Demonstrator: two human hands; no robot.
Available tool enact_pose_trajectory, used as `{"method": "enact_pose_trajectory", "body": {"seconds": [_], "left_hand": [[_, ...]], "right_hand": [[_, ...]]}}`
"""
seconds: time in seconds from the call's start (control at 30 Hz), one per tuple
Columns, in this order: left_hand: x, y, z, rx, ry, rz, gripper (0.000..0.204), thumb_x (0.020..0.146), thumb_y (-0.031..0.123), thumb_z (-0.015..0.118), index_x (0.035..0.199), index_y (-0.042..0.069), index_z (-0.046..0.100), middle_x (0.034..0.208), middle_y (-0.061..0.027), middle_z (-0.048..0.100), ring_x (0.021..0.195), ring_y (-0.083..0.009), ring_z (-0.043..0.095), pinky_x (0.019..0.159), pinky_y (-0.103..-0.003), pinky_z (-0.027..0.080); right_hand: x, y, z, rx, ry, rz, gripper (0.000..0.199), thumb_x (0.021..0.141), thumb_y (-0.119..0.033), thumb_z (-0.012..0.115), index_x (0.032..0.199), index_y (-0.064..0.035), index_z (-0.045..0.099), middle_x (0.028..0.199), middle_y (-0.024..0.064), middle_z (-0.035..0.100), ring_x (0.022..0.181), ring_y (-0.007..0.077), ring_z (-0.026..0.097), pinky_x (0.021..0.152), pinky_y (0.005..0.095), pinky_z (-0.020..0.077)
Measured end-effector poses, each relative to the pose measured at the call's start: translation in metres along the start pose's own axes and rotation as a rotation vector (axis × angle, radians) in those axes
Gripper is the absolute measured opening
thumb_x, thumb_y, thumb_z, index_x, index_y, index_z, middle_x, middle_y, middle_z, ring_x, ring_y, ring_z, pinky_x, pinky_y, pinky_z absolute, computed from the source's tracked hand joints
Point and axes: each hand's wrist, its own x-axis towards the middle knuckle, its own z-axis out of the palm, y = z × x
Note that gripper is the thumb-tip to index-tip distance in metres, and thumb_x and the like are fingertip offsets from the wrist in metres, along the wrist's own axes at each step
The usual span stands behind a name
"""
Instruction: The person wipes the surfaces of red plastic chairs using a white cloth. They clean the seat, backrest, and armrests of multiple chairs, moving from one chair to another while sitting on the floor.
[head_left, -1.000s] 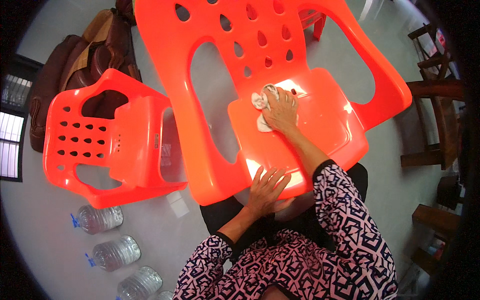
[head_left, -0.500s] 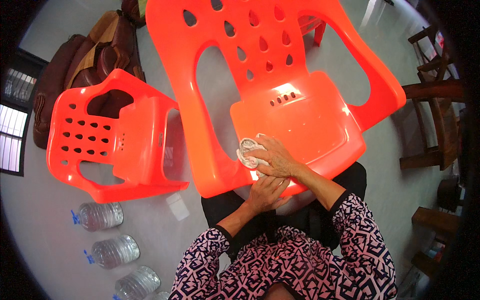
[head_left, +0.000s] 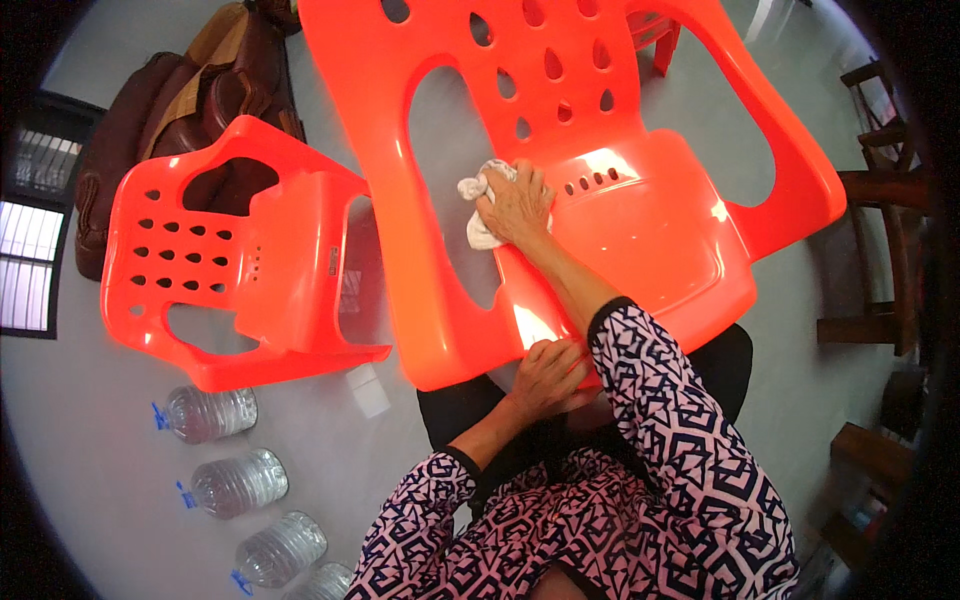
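Observation:
A red-orange plastic armchair (head_left: 640, 235) with teardrop holes in its backrest faces me, its front edge close to my lap. My right hand (head_left: 517, 205) presses a bunched white cloth (head_left: 484, 232) against the left rear side of the seat, near the opening under the armrest. The fingers are curled over the cloth, and part of it hangs past the seat's edge. My left hand (head_left: 551, 378) grips the seat's front edge at the left corner, with the fingers bent over it and the thumb side partly hidden.
A second red-orange plastic armchair (head_left: 285, 260) stands at the left. Several large clear water bottles (head_left: 240, 484) with blue handles lie on the floor at the lower left. A brown sofa (head_left: 170, 110) is at the far left, and dark wooden furniture (head_left: 885, 260) stands along the right.
My right hand has carried the cloth from the seat's front left corner back along its left side, toward the backrest. The left hand stays at the front edge, now apart from the right.

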Motion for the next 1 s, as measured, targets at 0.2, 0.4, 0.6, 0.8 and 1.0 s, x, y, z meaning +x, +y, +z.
{"method": "enact_pose_trajectory", "body": {"seconds": [0.2,0.4,0.6,0.8,1.0], "left_hand": [[-0.001,-0.004,0.003,-0.003,-0.003,0.001,0.056,0.064,0.044,0.074,0.104,0.007,0.061,0.108,-0.0102,0.057,0.101,-0.0280,0.054,0.086,-0.044,0.042],[0.009,-0.001,-0.001,0.076,0.064,0.026,0.050,0.071,0.046,0.074,0.107,0.012,0.062,0.107,-0.0046,0.060,0.096,-0.0227,0.057,0.081,-0.039,0.043],[0.005,-0.005,0.004,0.104,0.049,0.096,0.049,0.074,0.044,0.073,0.108,0.011,0.063,0.108,-0.0051,0.060,0.098,-0.0226,0.057,0.083,-0.038,0.044],[-0.009,-0.010,0.009,0.098,0.009,0.374,0.040,0.077,0.031,0.073,0.109,0.009,0.064,0.109,-0.0066,0.060,0.099,-0.0206,0.058,0.081,-0.035,0.047],[-0.025,0.023,-0.073,0.029,0.359,-0.071,0.057,0.060,0.030,0.083,0.106,0.010,0.057,0.107,-0.0094,0.050,0.095,-0.0240,0.050,0.074,-0.035,0.042]], "right_hand": [[-0.001,-0.006,-0.007,0.035,-0.188,-0.024,0.026,0.078,-0.026,0.063,0.103,-0.0231,0.067,0.119,0.0147,0.045,0.113,0.0365,0.042,0.090,0.0525,0.0373],[-0.057,0.024,-0.040,0.212,-0.306,-0.485,0.025,0.077,-0.015,0.063,0.100,-0.0211,0.068,0.134,0.0149,0.045,0.124,0.0395,0.044,0.097,0.0500,0.0406],[-0.093,0.033,-0.093,0.373,-0.476,-0.497,0.037,0.076,-0.014,0.059,0.110,-0.0240,0.068,0.132,0.0122,0.050,0.123,0.0349,0.046,0.098,0.0456,0.0415],[-0.116,0.059,-0.123,0.303,-0.605,-0.689,0.039,0.074,-0.016,0.059,0.111,-0.0262,0.068,0.133,0.0137,0.050,0.125,0.0345,0.045,0.101,0.0485,0.0372],[-0.122,0.046,-0.123,0.163,-0.533,-0.478,0.036,0.079,-0.019,0.059,0.113,-0.0271,0.065,0.131,0.0170,0.049,0.124,0.0365,0.045,0.098,0.0507,0.0373]]}}
